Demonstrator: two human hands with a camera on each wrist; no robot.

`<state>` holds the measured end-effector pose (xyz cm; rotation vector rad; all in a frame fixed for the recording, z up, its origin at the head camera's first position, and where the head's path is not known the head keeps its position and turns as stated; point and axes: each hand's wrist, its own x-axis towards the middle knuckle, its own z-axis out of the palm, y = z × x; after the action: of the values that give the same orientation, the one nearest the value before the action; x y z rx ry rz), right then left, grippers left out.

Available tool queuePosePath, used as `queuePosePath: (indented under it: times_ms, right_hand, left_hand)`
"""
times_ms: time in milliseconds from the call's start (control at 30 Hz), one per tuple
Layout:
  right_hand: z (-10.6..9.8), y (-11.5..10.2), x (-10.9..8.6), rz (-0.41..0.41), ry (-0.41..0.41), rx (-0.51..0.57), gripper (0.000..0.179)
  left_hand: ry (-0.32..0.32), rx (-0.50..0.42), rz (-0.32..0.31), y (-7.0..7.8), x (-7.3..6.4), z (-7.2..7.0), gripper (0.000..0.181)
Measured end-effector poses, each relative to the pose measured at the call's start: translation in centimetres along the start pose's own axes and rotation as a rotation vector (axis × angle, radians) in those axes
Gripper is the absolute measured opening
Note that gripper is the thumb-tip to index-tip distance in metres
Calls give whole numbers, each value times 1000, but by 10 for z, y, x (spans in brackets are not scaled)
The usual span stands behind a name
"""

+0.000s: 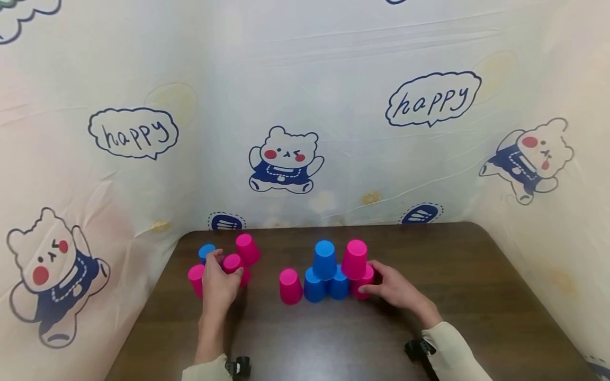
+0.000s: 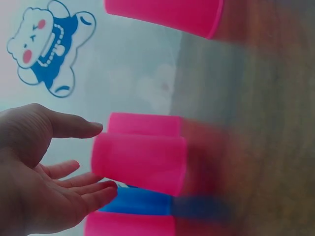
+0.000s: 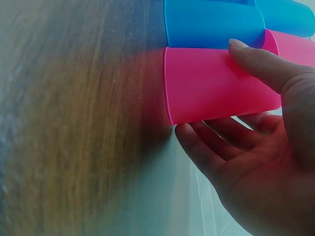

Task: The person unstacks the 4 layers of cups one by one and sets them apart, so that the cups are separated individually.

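My left hand [image 1: 221, 278] reaches round an upside-down pink cup [image 1: 233, 263] on the table's left. In the left wrist view its thumb and fingers are spread to either side of that pink cup [image 2: 140, 162]. At the right, my right hand [image 1: 397, 286] holds the lower pink cup [image 1: 363, 288], thumb across its near side and fingers behind it, as the right wrist view shows. Above this cup sits another pink cup [image 1: 355, 259], also inverted. Beside them a blue cup [image 1: 325, 259] rests on two lower blue cups [image 1: 314, 286].
A single pink cup [image 1: 290, 287] stands left of the stack. Round my left hand are a blue cup [image 1: 207, 251], a pink cup [image 1: 196, 279] and a farther pink cup [image 1: 248, 249]. The dark wooden table [image 1: 324, 338] meets a printed cloth backdrop [image 1: 348, 174] behind.
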<state>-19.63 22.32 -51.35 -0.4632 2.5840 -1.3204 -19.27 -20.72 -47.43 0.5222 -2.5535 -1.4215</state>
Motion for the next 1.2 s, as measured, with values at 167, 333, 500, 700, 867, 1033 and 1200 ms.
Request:
queuePosePath:
  times_ms: [167, 333, 500, 700, 867, 1033, 1200]
  right_hand:
    - [-1, 2, 0, -4, -5, 5, 54]
    - [-1, 2, 0, 8, -2, 5, 53]
    - [0, 2, 0, 9, 2, 5, 53]
    - [0, 1, 0, 18, -4, 15, 53]
    - [1, 1, 1, 19, -4, 14, 51]
    - [1, 1, 2, 21, -6, 15, 52]
    - [1, 1, 2, 6, -10, 13, 50]
  left_hand:
    - [34, -22, 46, 21, -11, -3, 82]
    - [105, -75, 197, 42, -24, 1, 71]
    - [60, -142, 385, 58, -33, 14, 59]
    - [-174, -135, 527, 73, -44, 37, 63]
    - [-279, -86, 520, 83, -51, 59, 77]
    - [-317, -52, 514, 91, -55, 73, 85]
    - [-353, -27, 518, 99, -54, 81, 86]
